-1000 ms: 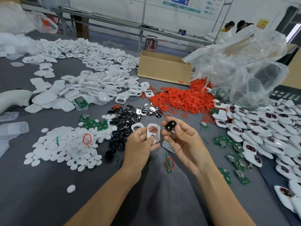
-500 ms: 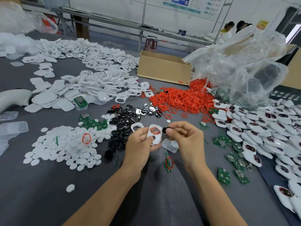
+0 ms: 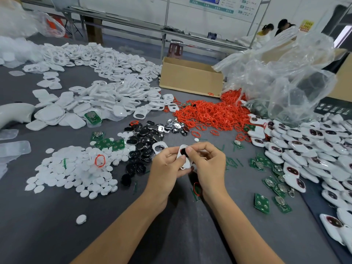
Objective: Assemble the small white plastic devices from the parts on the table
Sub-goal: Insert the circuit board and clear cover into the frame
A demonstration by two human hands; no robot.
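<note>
My grey worktop (image 3: 47, 235) carries heaps: white discs (image 3: 76, 174) at my near left, black buttons (image 3: 141, 141) beside them, white shells (image 3: 106, 100) behind, red rings (image 3: 209, 113) mid-back, green circuit boards (image 3: 262, 203) and finished white devices (image 3: 304, 147) on my right, a cardboard box (image 3: 190, 79) and plastic bag (image 3: 285, 79) beyond.

Grey table (image 3: 47, 225) underneath everything. At far edge, open brown cardboard box (image 3: 190, 80); just right of it, large crumpled clear plastic bag (image 3: 285, 77), standing tall. Second clear bag (image 3: 22, 21) at upper left, something orange inside. White curved object (image 3: 15, 111) at left edge, identity unclear. Beyond the table: long metal bench (image 3: 133, 25), reddish stool (image 3: 176, 48) near it, wall poster (image 3: 219, 2), yellow sign (image 3: 306, 25), two people (image 3: 276, 27) far back.
</note>
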